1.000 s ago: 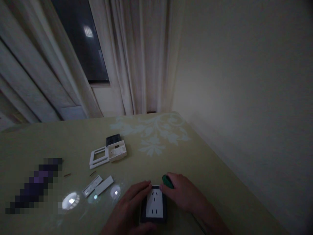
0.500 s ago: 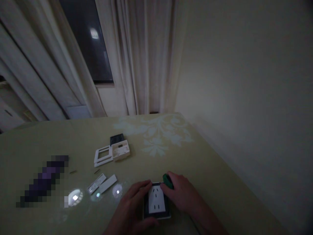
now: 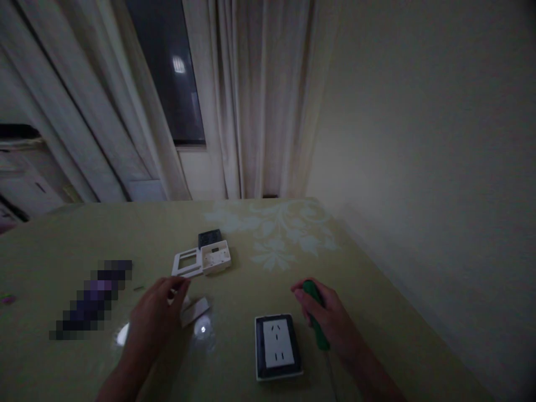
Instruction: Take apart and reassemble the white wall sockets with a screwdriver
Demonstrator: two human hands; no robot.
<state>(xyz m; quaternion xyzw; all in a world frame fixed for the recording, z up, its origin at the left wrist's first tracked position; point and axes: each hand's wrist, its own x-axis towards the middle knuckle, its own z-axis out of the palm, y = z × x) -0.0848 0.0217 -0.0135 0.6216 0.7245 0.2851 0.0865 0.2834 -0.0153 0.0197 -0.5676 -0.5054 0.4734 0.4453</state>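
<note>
A dim room, seen from above the person's own hands at a yellow-green table. Near the front edge lies a wall socket, a white face with plug slots set in a dark frame, flat on the table and touched by neither hand. Just to the right of the socket, the right hand rests on the table with its fingers wrapped around the green handle of a screwdriver; the handle runs along the socket's right side, and the shaft is too dark to make out. Well to the left of the socket, the left hand is held palm down with the thumb and forefinger drawn together at the tips; whether they pinch anything cannot be told. Beside that hand, between it and the socket, lie two short white strips, partly covered by the fingers. Farther back and to the left of the socket sits a cluster of loose parts: a flat white frame touching a small white housing, with a dark square piece just behind them. Beyond the socket, a pale floral pattern is printed on the table. Behind the table hang light curtains around a dark window, and a plain wall runs along the right.
</note>
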